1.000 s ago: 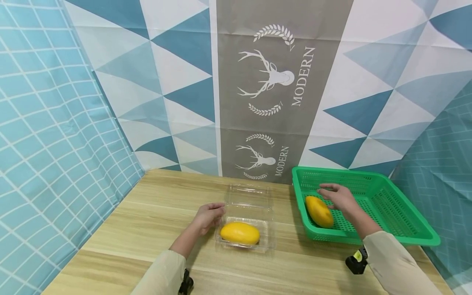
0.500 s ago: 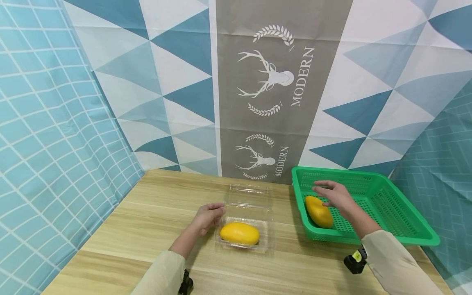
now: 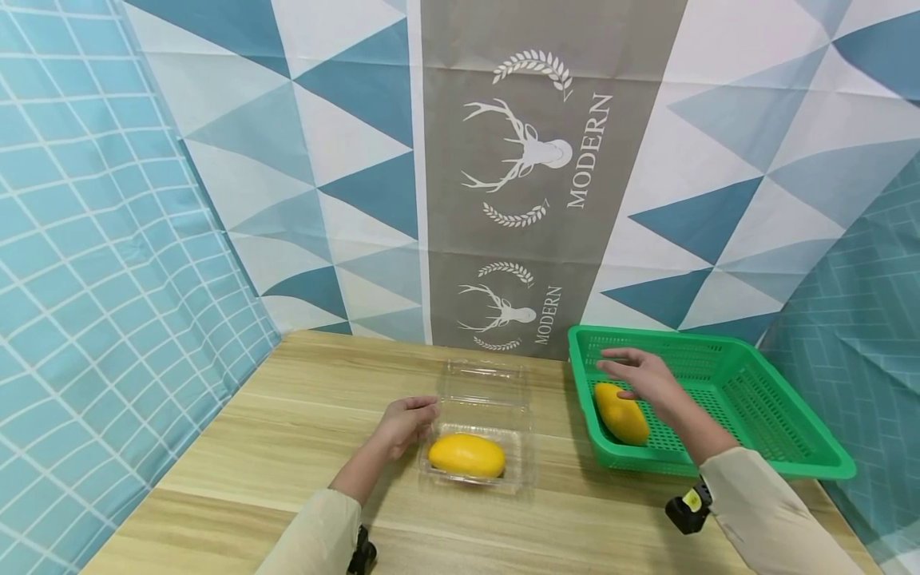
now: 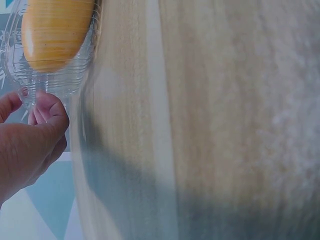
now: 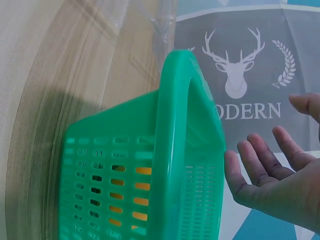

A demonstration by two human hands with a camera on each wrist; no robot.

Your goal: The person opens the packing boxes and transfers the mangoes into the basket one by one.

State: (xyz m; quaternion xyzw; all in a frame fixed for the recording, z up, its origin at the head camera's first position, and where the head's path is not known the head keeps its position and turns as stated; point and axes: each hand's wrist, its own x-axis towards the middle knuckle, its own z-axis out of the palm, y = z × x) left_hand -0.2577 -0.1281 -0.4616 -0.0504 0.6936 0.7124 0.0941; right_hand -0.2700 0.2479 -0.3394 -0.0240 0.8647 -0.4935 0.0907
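Observation:
A clear plastic clamshell box [image 3: 519,447] lies with its lid back on the table, a yellow mango [image 3: 467,455] in its front half. At the box's left edge, my left hand [image 3: 406,423] pinches the rim between thumb and fingers; the left wrist view shows this hand [image 4: 35,135] just below the mango [image 4: 55,35]. Over the left part of a green plastic basket [image 3: 762,383], my right hand [image 3: 647,383] hovers with loosely spread fingers. Below it another mango [image 3: 620,415] lies in the basket, partly covered by the hand. The right wrist view shows that hand [image 5: 280,170] holding nothing.
The wooden table [image 3: 302,407] carries the box in the middle and the basket at the right. Behind it hangs a patterned cloth [image 3: 496,200], with a blue gridded sheet [image 3: 108,279] along the left side. Black straps with small devices sit at both wrists.
My right hand has drifted left and slightly up above the mango in the basket. The left hand, the box and both mangoes have stayed where they were.

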